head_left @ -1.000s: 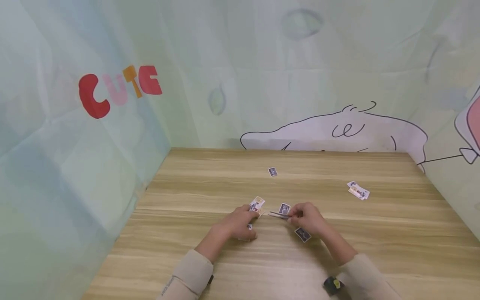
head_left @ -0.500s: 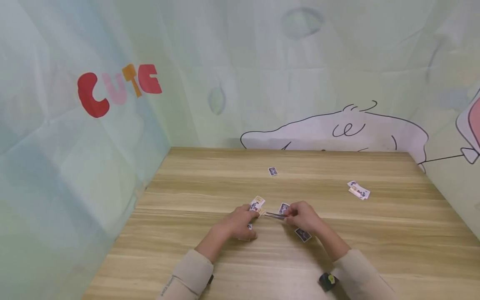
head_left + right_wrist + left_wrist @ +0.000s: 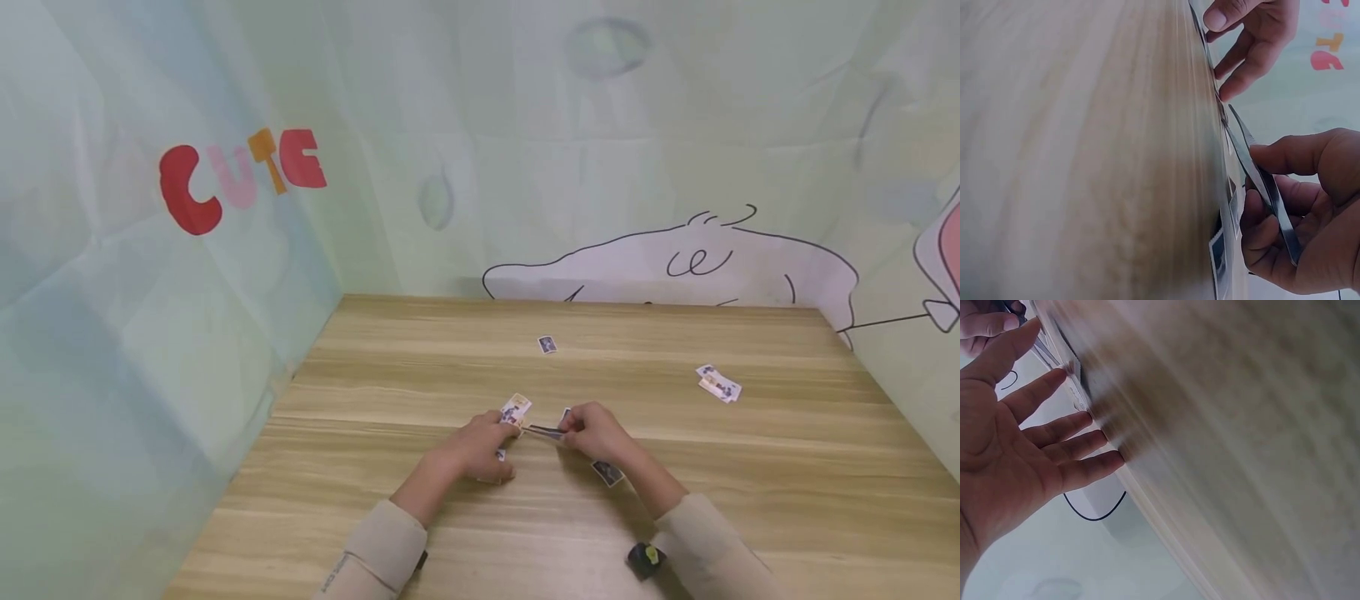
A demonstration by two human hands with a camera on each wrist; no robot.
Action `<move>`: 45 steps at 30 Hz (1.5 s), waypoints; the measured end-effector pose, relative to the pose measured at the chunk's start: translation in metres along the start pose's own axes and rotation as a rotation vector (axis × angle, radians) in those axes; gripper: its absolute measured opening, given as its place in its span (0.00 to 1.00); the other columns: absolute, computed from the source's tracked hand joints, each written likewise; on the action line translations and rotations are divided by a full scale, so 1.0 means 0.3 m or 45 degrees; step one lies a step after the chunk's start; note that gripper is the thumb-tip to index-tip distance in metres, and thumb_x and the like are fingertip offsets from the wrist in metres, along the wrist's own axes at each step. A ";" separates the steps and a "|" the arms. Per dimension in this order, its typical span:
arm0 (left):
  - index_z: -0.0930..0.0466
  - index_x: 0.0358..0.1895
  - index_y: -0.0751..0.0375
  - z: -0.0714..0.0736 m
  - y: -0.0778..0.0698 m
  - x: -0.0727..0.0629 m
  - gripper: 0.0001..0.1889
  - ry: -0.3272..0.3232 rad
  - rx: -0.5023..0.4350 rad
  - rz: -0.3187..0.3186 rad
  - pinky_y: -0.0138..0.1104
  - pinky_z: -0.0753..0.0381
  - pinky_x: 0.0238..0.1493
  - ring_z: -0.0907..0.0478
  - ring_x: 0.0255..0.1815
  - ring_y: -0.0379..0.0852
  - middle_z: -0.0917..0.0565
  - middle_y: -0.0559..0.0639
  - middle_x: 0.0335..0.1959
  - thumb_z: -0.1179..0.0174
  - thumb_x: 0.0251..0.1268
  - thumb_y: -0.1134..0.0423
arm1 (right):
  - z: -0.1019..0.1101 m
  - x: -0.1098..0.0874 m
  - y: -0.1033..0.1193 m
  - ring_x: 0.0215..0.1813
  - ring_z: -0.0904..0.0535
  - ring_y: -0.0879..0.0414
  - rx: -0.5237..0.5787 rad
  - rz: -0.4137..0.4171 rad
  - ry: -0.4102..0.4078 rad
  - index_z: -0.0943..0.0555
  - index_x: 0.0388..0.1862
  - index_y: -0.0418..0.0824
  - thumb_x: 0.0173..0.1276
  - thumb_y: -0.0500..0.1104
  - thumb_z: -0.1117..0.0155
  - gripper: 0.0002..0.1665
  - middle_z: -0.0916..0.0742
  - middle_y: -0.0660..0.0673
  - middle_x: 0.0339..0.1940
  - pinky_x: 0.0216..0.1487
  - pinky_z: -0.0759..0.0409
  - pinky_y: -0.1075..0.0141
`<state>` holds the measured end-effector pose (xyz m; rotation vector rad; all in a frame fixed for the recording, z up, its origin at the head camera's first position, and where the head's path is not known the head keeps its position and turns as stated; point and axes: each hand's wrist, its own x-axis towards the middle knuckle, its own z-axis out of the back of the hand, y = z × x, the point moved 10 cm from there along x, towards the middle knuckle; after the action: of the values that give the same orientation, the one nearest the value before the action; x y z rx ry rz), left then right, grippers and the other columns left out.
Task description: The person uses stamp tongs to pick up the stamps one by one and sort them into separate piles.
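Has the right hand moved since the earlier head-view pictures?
Yes: the right hand has moved left, bringing the tweezers nearer the left hand, judged against the lone far card.

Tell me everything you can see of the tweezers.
The tweezers are slim, grey and metallic-looking, with two arms joined at one end and tapering to slightly parted tips. The right hand pinches them between thumb and fingers. Their tips point toward the left hand, close to the table; whether they touch the cards there is unclear.
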<state>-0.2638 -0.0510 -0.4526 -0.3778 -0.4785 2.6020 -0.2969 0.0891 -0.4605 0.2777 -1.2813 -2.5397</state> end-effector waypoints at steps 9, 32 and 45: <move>0.25 0.58 0.58 0.008 -0.007 -0.001 0.29 -0.004 -0.016 -0.005 0.47 0.31 0.56 0.35 0.60 0.57 0.34 0.64 0.63 0.33 0.49 0.55 | 0.008 0.006 0.014 0.28 0.26 0.57 -0.010 0.025 -0.016 0.18 0.27 0.32 0.49 0.28 0.36 0.05 0.19 0.50 0.23 0.34 0.25 0.64; 0.26 0.59 0.58 0.004 -0.011 -0.010 0.30 -0.005 -0.040 0.006 0.46 0.29 0.54 0.33 0.56 0.54 0.34 0.62 0.62 0.32 0.49 0.56 | 0.011 -0.003 0.003 0.28 0.27 0.56 0.025 0.005 -0.030 0.18 0.26 0.33 0.49 0.27 0.38 0.05 0.18 0.48 0.23 0.34 0.27 0.63; 0.29 0.63 0.56 0.035 -0.043 -0.034 0.33 -0.044 0.012 -0.001 0.53 0.34 0.58 0.37 0.62 0.61 0.36 0.64 0.65 0.33 0.50 0.54 | 0.048 -0.040 0.011 0.29 0.27 0.55 0.055 0.015 -0.055 0.18 0.27 0.33 0.51 0.28 0.40 0.05 0.19 0.48 0.23 0.32 0.27 0.64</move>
<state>-0.2535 -0.0481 -0.4362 -0.3296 -0.4777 2.6133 -0.2895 0.1021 -0.4487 0.2250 -1.3509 -2.5235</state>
